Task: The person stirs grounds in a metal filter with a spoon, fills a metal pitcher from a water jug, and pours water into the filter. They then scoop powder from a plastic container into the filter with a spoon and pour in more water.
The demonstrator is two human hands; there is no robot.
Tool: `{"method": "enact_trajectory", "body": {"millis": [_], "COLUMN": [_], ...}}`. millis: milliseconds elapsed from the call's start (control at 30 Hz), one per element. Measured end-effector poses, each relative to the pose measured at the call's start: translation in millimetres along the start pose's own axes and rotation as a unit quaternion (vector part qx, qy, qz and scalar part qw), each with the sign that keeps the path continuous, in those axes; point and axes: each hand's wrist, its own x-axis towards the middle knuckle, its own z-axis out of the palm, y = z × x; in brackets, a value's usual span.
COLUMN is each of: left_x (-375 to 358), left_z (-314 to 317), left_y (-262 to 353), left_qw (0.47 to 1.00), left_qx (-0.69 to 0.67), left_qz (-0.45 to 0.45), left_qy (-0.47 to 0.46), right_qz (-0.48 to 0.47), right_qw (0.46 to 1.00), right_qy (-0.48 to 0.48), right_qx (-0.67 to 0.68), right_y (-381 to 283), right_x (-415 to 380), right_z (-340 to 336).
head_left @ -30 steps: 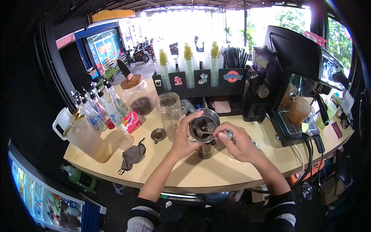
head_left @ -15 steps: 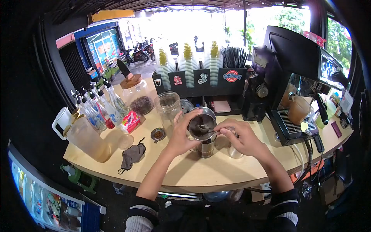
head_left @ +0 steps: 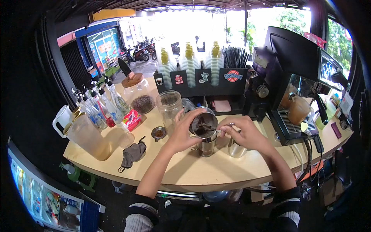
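Shiny metal cup [head_left: 203,124], smooth wood-look counter [head_left: 185,176] (matt, pale), clear plastic cups [head_left: 189,73]

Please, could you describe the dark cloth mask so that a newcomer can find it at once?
On the wooden counter, look to the left of the left hand, near the front edge. There lies a crumpled grey-brown mask with thin loops. It is soft cloth, unlike the flat pale disc and small metal dish beyond it.

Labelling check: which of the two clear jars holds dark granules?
The wooden-lidded jar: dark granules in its lower part. The jar behind the left hand shows none.
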Motion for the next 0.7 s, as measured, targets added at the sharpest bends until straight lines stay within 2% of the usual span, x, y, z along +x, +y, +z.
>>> {"method": "enact_trajectory", "body": {"millis": [133,233,300,500,633,700], "left_x": [1.8,3.0,2.7,3.0,3.1,2.8], "left_z": [0.2,0.4,1.6,4.7,8.5,11.4], "left_y": [-2.5,-3.3,-3.4,-4.1,-7.5,-9.0], "left_qw": [1.000,0.999,0.999,0.999,1.000,1.000], "left_qx": [-0.015,-0.015,-0.016,-0.019,-0.011,-0.014], "left_qz": [-0.020,-0.028,-0.029,-0.023,-0.016,-0.013], "left_qy": [-0.018,-0.024,-0.022,-0.021,-0.008,-0.001], "right_qz": [-0.014,0.002,0.032,0.002,0.018,0.039], "right_qw": [0.998,0.998,0.999,1.000,0.998,0.999], "right_qy": [-0.054,-0.022,-0.033,-0.003,-0.044,0.006], "right_qx": [-0.034,-0.054,0.002,-0.014,-0.034,-0.030], "right_y": [-0.5,1.5,2.8,6.6,3.7,4.5], "right_x": [6.6,10.4,12.5,17.2,18.5,21.7], "right_z": [-2.2,-2.1,-0.9,0.1,-0.1,-4.4]}}
